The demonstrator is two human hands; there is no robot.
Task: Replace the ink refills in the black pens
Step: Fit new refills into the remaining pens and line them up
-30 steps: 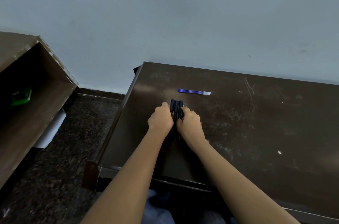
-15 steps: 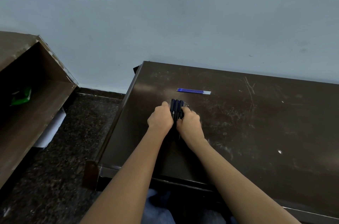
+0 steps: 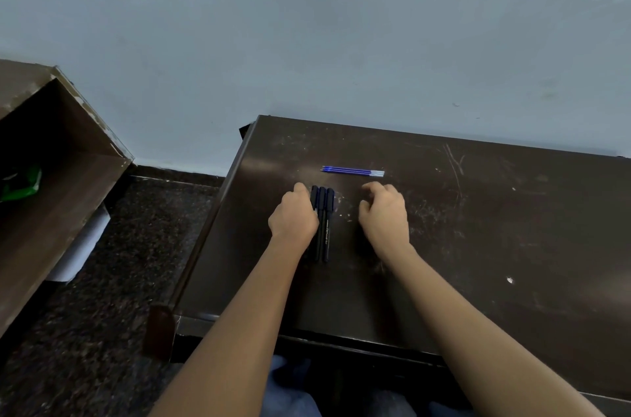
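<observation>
Three black pens (image 3: 327, 229) lie side by side on the dark desk (image 3: 478, 229), touching one another, with their capped ends pointing away from the person. The blue refills (image 3: 353, 171) lie crosswise in a tight bunch just beyond those caps, apart from the pens. The left grip (image 3: 293, 217) rests against the left side of the row. Its fingers curl down over the outermost pen, but the view does not show whether they actually clamp it. The right grip (image 3: 384, 215) is to the right of the pens, apart from them, with its fingers loosely curled and nothing in them.

No pen looks opened yet, so the risks lie ahead. The pens are round and only lean on each other, so lifting one carelessly would probably set the others rolling toward the desk's left edge. The refills are thin and light, and a sleeve or wrist reaching across could scatter them. Once old refills come out they may look like the fresh ones, so laying them in the same spot invites a mix-up. Any small part unscrewed from a barrel would be hard to find on this dark, scuffed surface.
</observation>
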